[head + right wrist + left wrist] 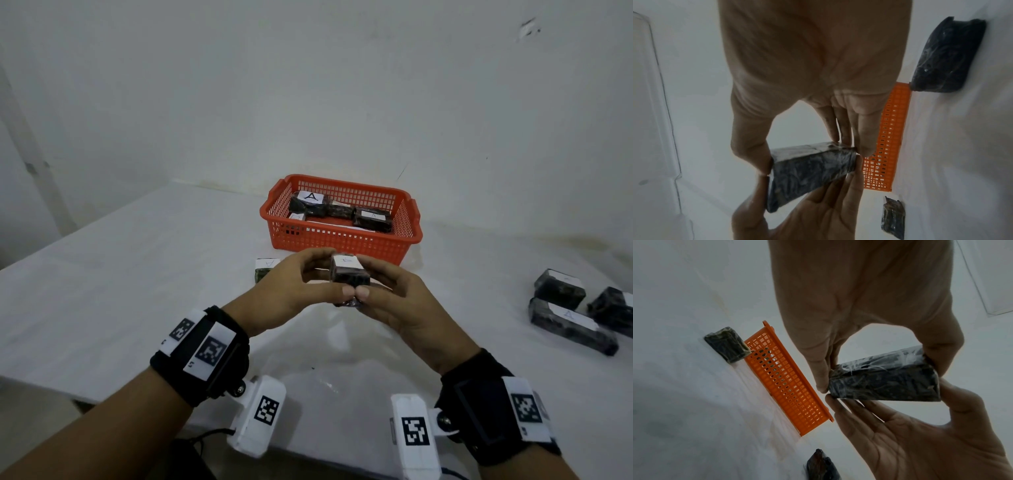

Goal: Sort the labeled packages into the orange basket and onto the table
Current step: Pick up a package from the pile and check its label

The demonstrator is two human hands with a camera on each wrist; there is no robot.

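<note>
Both hands hold one dark plastic-wrapped package (349, 275) above the table, just in front of the orange basket (342, 241). Its white label faces up; the letter is too blurred to read. My left hand (330, 274) pinches its left side between thumb and fingers, and my right hand (371, 279) pinches the right side the same way. The left wrist view shows the package (884, 376) from below, and the right wrist view shows the package (807, 170) between both hands. Inside the basket lie several wrapped packages, two of them (310, 202) (373, 219) labeled A.
A small package labeled A (265, 269) lies on the white table (137, 274) left of the basket, partly behind my left hand. Three more wrapped packages (560, 289) (572, 325) (613, 308) sit at the right edge. A white wall stands behind the basket.
</note>
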